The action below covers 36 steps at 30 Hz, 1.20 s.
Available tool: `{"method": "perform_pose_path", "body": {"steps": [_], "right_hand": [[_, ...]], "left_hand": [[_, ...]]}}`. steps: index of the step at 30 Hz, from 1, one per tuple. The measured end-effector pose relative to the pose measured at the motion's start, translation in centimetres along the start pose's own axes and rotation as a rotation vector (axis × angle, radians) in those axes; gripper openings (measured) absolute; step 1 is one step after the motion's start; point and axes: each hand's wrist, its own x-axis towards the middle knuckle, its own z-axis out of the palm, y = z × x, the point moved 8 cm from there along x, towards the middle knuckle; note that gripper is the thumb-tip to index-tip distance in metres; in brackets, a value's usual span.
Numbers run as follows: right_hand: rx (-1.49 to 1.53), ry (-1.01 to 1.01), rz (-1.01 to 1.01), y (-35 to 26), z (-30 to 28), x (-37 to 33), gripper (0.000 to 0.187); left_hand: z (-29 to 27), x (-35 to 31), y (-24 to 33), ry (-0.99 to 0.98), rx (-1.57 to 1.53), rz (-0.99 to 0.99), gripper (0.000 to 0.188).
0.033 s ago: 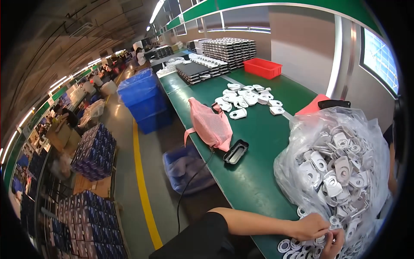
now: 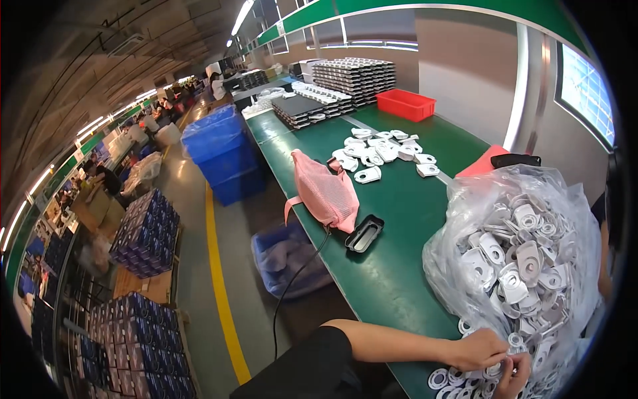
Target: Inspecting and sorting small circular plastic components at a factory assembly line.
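Observation:
My left hand (image 2: 480, 350) reaches in over the bench's near end, its fingers curled in a pinch. My right hand (image 2: 513, 376) meets it from the lower right, fingertips also pinched. Whatever sits between them is too small or hidden to make out. Under and around both hands lie white rings (image 2: 437, 379) in a loose pile. Just beyond the hands a clear plastic bag (image 2: 438, 266) gapes, full of white plastic parts (image 2: 528, 261) with round holes.
On the green bench (image 2: 399, 259) lie a pink mesh pouch (image 2: 325, 193), a black open case (image 2: 365, 234) and scattered white parts (image 2: 367, 174). Farther off are a red bin (image 2: 406, 105) and stacked trays (image 2: 352, 80). Blue bins (image 2: 222, 156) stand on the floor beside the bench.

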Motion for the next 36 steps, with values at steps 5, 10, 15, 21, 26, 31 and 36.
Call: {"method": "perform_pose_path", "body": {"steps": [5, 10, 15, 21, 26, 31, 36], "right_hand": [[0.266, 0.087, 0.227, 3.8, -0.4, -0.7, 0.015], [0.408, 0.097, 0.268, 4.2, -0.2, -0.4, 0.032], [0.325, 0.176, 0.319, 6.6, -0.5, -0.8, 0.036], [0.281, 0.067, 0.16, 6.1, -0.3, -1.0, 0.03], [0.063, -0.062, -0.14, -0.2, 0.1, 0.7, 0.026], [0.324, -0.011, 0.079, 1.6, 0.5, -0.2, 0.023], [0.263, -0.019, 0.05, -1.2, 1.3, 0.3, 0.021]], "left_hand": [[0.8, 0.2, 0.0, 0.045, -0.171, -0.021, 0.02], [1.5, -0.4, -0.4, 0.208, -0.785, -0.149, 0.019], [3.0, -0.6, 0.0, 0.114, -0.855, -0.14, 0.022], [4.1, 0.7, -2.3, 0.139, -0.703, -0.193, 0.025], [1.9, 0.2, -1.8, 0.055, -0.409, -0.157, 0.021], [0.8, -0.1, 0.1, 0.286, -0.065, 0.006, 0.026], [0.8, 0.0, -1.0, 0.193, -0.106, -0.064, 0.028]]}}
